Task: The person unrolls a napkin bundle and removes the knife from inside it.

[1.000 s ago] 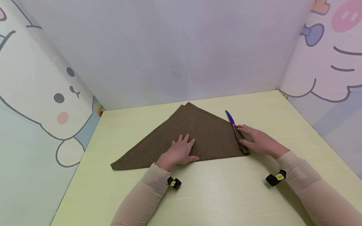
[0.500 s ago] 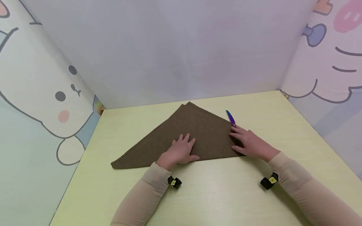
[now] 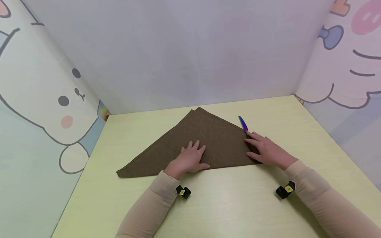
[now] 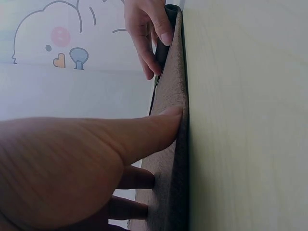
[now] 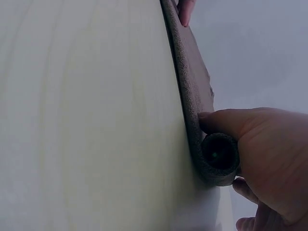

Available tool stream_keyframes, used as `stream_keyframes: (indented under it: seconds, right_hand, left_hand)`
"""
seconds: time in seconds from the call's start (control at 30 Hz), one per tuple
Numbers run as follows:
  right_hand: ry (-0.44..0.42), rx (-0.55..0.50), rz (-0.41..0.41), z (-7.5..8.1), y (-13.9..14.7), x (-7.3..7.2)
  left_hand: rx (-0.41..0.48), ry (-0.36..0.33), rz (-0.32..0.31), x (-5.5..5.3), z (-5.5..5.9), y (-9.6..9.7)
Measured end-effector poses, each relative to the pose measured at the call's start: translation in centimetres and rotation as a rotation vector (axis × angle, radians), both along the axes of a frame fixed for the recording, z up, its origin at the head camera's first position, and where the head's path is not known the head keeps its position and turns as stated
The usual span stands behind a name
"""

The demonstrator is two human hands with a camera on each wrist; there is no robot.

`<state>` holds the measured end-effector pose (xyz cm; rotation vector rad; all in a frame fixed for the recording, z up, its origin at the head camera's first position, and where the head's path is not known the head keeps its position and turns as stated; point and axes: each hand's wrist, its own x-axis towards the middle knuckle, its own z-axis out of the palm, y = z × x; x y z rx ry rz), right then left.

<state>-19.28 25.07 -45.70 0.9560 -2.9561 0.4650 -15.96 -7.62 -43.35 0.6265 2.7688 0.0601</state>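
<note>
A brown cloth napkin, folded into a broad triangle, lies on the table with its right end rolled into a tube. My left hand rests flat on the middle of the napkin, fingers spread, thumb at the near edge. At the right end my right hand holds the tube from above, its thumb laid over the roll in the right wrist view. The blade of an iridescent blue-purple table knife sticks out of the tube's far end. The rest of the knife is hidden by the cloth and fingers.
The pale wood-grain table reaches back to a plain light curtain. Cartoon-printed panels, one with a white animal, stand along the left and right sides. A black camera is strapped to each wrist.
My right hand has moved left over the tube, covering it and the lower part of the knife, then slightly back right. The left hand has stayed in place.
</note>
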Motion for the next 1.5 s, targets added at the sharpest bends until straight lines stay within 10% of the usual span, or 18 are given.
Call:
stream_keyframes:
  seconds: [1.5]
  right_hand:
    - [-0.03, -0.097, -0.066, 0.2, 1.6, -0.2]
  left_hand:
    - [0.01, -0.001, -0.001, 0.2, 0.5, 0.0]
